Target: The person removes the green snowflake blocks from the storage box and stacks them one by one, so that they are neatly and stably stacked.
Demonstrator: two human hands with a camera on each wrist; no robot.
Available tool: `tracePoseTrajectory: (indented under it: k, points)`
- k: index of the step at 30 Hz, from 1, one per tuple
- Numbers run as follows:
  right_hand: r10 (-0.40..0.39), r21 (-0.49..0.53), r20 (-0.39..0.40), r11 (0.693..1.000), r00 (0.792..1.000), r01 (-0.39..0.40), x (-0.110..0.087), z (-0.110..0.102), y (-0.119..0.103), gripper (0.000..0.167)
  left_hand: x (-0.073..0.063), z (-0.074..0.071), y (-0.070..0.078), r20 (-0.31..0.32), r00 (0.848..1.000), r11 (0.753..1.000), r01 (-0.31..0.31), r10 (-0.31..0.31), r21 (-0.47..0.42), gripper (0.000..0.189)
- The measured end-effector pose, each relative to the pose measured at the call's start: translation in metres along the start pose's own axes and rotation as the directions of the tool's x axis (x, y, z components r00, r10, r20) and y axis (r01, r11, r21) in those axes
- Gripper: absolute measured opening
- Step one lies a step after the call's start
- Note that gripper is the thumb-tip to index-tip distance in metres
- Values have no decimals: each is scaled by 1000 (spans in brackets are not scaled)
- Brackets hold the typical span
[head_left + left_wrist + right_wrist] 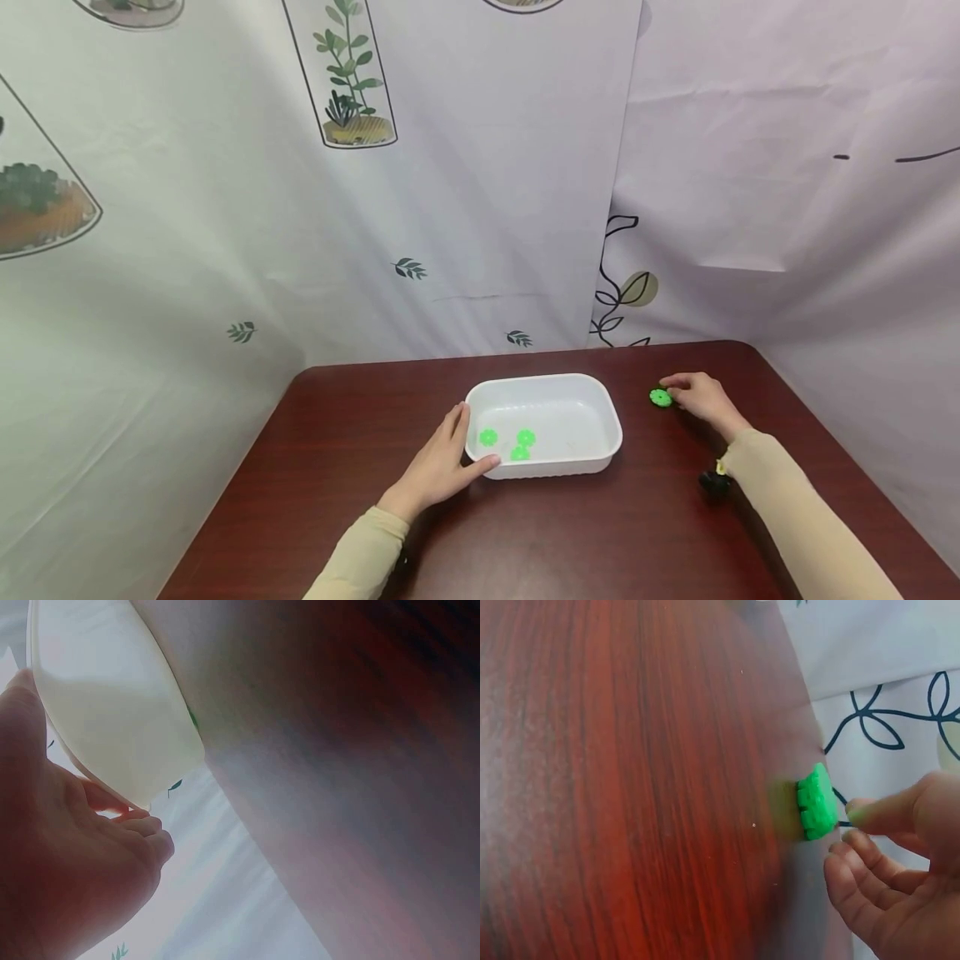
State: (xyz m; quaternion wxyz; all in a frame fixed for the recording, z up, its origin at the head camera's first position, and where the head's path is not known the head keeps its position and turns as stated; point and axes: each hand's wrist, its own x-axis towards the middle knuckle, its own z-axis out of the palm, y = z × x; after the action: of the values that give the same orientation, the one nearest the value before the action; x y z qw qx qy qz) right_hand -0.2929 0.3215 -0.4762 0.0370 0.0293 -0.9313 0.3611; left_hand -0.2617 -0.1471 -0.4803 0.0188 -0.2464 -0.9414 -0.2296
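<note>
My left hand [435,468] holds the white plastic basin [543,384] at its near left corner. The thumb lies at the front rim, and the fingers are along the left side. In the left wrist view the fingertips bend around the basin's rim. Inside the basin lie three green flower-shaped pieces [488,437], toward the left and front. Right of the basin, my right hand [703,400] is at another green flower-shaped piece [661,397]. In the right wrist view this piece [819,804] looks thick and ridged, its base toward the table; a small gap shows between it and the fingertips.
The dark red wooden table [570,533] reaches back to a white cloth [480,208] printed with plants and jars, which also hangs along both sides. A black device [714,484] is below the right wrist, at the sleeve's cuff.
</note>
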Motion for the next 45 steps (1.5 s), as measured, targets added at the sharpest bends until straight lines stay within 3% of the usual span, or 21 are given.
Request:
tracePoseTrajectory:
  k: [5,10,15,21,45]
  points:
    - [-61,-89,3,994,998,61,-1,1,-5,44,0,-2,1,-1,1000,1000,-4,4,1,108]
    - [-70,-190,26,979,997,73,-1,10,-9,62,-1,-1,1,-5,1000,1000,2,-2,4,107]
    - [-68,-247,-1,967,998,66,-1,18,-10,57,-1,0,0,-4,1000,1000,3,-3,3,107]
    - [-47,-234,-7,971,999,44,-1,19,-10,50,-1,1,1,3,1000,1000,4,-4,2,108]
    - [-48,-221,-22,974,999,42,-1,18,-7,48,0,-1,2,4,1000,1000,2,-2,-1,108]
